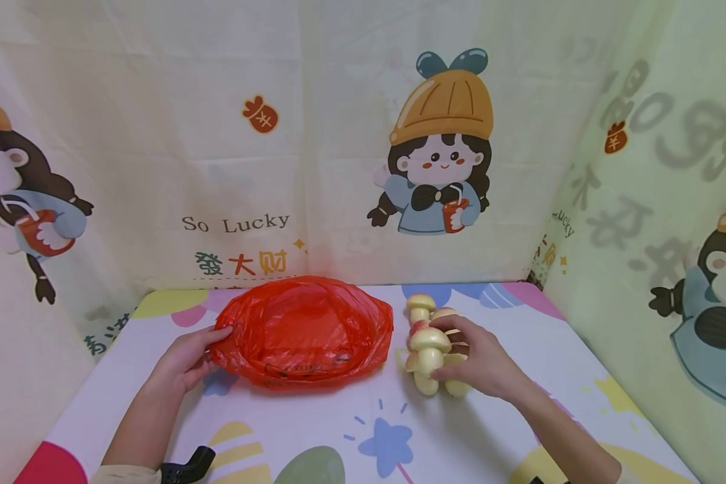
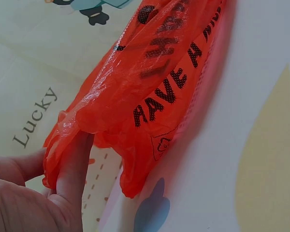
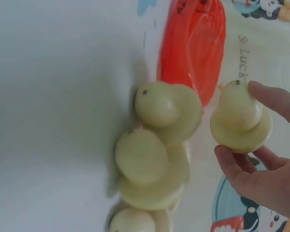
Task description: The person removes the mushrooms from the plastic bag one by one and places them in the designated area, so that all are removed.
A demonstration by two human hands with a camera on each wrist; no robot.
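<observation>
A red plastic bag [image 1: 314,329] lies on the table with its mouth spread wide; black lettering shows on its side in the left wrist view. My left hand [image 1: 184,359] pinches the bag's left rim between thumb and fingers [image 2: 75,169]. With my right hand [image 1: 487,359] I hold a cream-coloured model mushroom [image 3: 239,116], thumb at its stem end and fingers at its cap. Several more such mushrooms [image 3: 142,159] are clustered on the table just below and beside that hand, to the right of the bag. Part of the cluster is hidden behind the held mushroom and my fingers in the head view.
The patterned tabletop [image 1: 314,423] carries printed stars and coloured shapes. Behind it hangs a pale cloth backdrop [image 1: 339,188] with cartoon prints, and similar cloth [image 1: 629,222] closes off both sides.
</observation>
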